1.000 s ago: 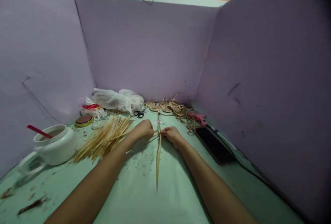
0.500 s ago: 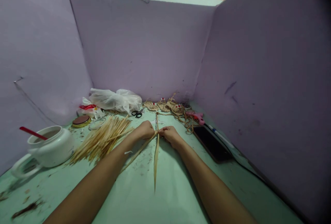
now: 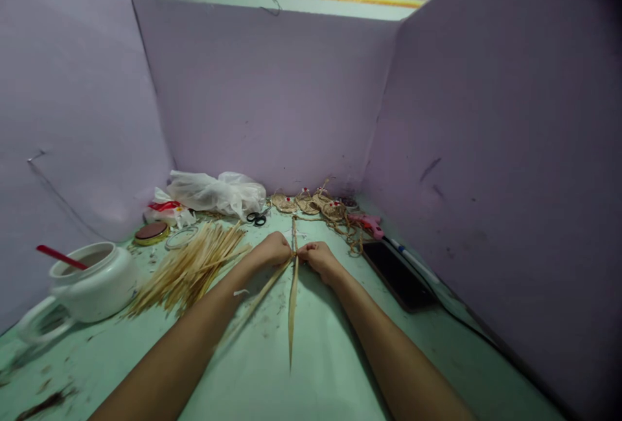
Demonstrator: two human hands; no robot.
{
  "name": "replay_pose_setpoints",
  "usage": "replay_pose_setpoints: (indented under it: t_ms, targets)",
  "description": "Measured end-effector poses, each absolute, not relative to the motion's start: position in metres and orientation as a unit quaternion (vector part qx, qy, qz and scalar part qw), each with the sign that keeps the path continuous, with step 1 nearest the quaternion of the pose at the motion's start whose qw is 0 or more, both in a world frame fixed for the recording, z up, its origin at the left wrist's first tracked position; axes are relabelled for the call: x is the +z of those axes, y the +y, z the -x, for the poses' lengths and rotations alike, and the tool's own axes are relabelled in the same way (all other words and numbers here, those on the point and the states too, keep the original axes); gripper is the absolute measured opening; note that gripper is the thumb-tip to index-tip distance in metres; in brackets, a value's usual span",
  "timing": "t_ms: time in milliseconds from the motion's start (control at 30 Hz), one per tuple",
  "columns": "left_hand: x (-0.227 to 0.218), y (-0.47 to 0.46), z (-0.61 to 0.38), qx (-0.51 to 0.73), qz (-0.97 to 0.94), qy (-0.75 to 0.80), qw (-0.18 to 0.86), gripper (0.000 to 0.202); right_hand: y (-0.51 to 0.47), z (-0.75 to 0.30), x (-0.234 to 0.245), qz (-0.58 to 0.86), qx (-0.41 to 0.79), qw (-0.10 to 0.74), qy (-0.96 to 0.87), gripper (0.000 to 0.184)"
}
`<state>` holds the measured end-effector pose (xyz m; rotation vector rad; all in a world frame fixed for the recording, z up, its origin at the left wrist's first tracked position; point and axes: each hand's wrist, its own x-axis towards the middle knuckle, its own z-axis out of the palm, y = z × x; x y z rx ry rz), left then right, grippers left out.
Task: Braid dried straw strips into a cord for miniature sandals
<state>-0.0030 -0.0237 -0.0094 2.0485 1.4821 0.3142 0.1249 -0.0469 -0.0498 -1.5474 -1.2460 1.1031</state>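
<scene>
My left hand (image 3: 276,249) is closed, its fingertips pinching pale straw strips (image 3: 292,317) at the point where they leave a thin plaited cord (image 3: 294,230). Right beside it, my right hand (image 3: 317,256) is closed too, thumb and fingers pinching the same junction from the right. The cord runs away from me along the table. One strip hangs straight toward me; another slants down to the left under my left forearm and is slightly blurred. The exact grip of the fingertips is too small to make out.
A bundle of straw strips (image 3: 194,265) lies left, near a white mug (image 3: 97,285) with a red stick. Scissors (image 3: 256,219), a plastic bag (image 3: 218,193) and woven straw pieces (image 3: 306,202) lie behind. A pink glue gun (image 3: 367,223) and phone (image 3: 398,276) are right. Purple panels (image 3: 267,97) enclose the table.
Both hands stay together at the junction, with only small finger movements. The slanting strip has shifted a little and looks blurred. The whole view has tilted slightly upward.
</scene>
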Motion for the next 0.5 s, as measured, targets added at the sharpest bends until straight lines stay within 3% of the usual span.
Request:
replay_pose_setpoints:
  t_ms: [333, 500]
  targets:
    - [-0.018, -0.014, -0.004, 0.154, -0.711, 0.579, 0.369, 0.003, -0.042, -0.125, -0.055, 0.617, 0.445, 0.425, -0.491, 0.008]
    - [-0.014, -0.017, -0.010, 0.157, -0.650, 0.603, 0.434, 0.016, -0.044, -0.124, -0.051, 0.614, 0.460, 0.428, -0.478, 0.006]
